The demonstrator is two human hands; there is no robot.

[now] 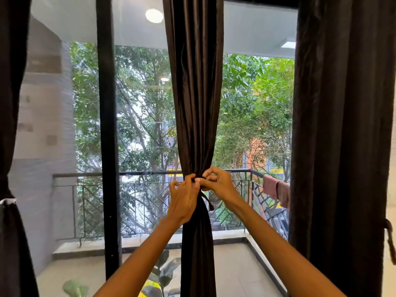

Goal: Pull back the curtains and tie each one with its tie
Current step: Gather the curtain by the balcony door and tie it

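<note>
at the far left edge a dark curtain (pixel 9 146) hangs gathered, cinched in low down where a pale band crosses it, so it looks already tied, though most of it is cut off by the frame. in the middle, the centre curtain (pixel 196 103) is bunched into a narrow column in front of the glass. the left hand (pixel 184 200) and right hand (pixel 216 183) meet at its waist, fingers curled and pinching the dark tie (pixel 206 199), one loose end of which dangles just below the right hand. my judgement: this knot is in the making, not finished. at the right, a wide curtain (pixel 342 136) hangs full, with a tie end (pixel 389 239) drooping at its right edge; whether it is fastened i cannot tell. the knot itself is hidden behind the fingers, and dark tie on dark cloth is hard to separate.
</note>
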